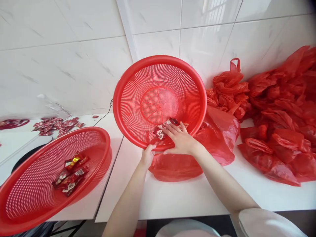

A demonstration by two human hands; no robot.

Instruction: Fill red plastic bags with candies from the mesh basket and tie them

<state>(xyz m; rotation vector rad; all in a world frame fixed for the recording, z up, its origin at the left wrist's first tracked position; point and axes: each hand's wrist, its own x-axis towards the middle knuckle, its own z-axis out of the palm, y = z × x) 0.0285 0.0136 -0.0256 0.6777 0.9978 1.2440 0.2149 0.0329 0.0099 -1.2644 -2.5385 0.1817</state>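
Note:
A round red perforated basket [148,82] is tipped up towards me over a red plastic bag [177,166] on the white table. My left hand [147,155] grips the basket's lower rim, thumb on the edge. My right hand [181,138] lies inside the basket with fingers spread over a few small red wrapped candies [161,131] at its low side.
A second red basket [29,184] at the left holds several wrapped candies [71,173]. More candies [55,125] lie scattered at the far left by the tiled wall. A heap of red plastic bags [278,115] fills the right side. The white table edge [172,210] runs near me.

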